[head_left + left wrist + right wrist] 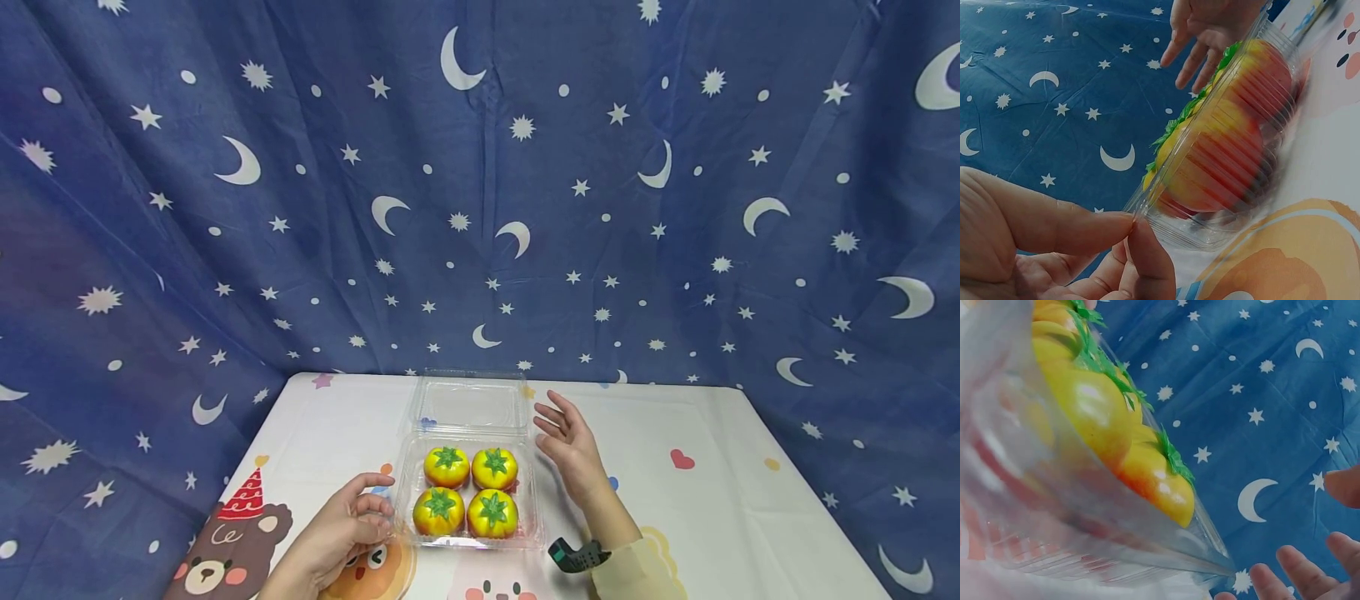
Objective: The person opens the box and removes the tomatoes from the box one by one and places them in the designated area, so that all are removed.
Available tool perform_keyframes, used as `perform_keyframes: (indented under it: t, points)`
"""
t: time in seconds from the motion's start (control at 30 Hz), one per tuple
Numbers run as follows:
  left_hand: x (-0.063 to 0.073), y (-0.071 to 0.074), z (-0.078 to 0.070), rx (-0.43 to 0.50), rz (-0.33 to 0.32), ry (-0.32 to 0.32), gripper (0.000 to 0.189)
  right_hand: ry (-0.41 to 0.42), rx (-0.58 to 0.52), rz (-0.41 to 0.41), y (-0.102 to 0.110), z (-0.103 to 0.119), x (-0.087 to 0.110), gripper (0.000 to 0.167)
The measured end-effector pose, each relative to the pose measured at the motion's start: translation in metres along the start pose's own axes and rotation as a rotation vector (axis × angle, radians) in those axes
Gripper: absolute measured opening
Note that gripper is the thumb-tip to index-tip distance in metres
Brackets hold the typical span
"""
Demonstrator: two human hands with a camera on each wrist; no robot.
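Observation:
A clear plastic clamshell box [405,500] stands on the table with its lid [471,402] folded back, away from me. Several yellow-red tomatoes [493,510] with green star-shaped tops sit inside, in two rows. My left hand [348,525] is at the box's left side; in the left wrist view its thumb and index finger pinch the box rim [1141,209]. To the right of the box, my right hand [573,454] hovers with spread, relaxed fingers and holds nothing. Its fingertips [1291,559] appear apart from the box in the right wrist view.
A white tablecloth [720,517] printed with cartoon animals, hearts and stars covers the table. Behind and at the sides hangs a blue curtain [562,233] with moons and stars. A dark strap [577,557] is around my right wrist.

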State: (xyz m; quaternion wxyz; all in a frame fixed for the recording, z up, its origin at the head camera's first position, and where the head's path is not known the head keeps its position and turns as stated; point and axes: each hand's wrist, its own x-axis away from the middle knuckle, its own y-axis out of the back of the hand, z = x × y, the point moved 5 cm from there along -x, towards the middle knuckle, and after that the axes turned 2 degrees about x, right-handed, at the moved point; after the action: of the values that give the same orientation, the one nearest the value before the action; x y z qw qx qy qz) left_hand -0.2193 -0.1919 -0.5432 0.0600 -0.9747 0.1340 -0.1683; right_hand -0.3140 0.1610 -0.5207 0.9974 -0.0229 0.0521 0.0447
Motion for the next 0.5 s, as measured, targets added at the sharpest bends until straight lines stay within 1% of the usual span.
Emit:
perform_keyframes:
  t: [0.17, 0.3, 0.43, 0.5]
  points:
    - [0.0, 0.0, -0.001, -0.002, 0.002, -0.008, 0.082, 0.032, 0.111, 0.032, -0.004, 0.007, 0.004, 0.081]
    - [0.0, 0.0, -0.002, -0.008, 0.001, -0.007, 0.082, 0.039, 0.178, 0.075, -0.009, 0.011, 0.008, 0.08]
    - [0.0, 0.0, -0.002, -0.018, -0.001, 0.0, 0.082, 0.036, 0.222, 0.115, -0.014, 0.013, 0.012, 0.079]
    - [0.0, 0.0, -0.003, -0.019, -0.003, 0.001, 0.081, 0.036, 0.233, 0.123, -0.016, 0.014, 0.013, 0.079]
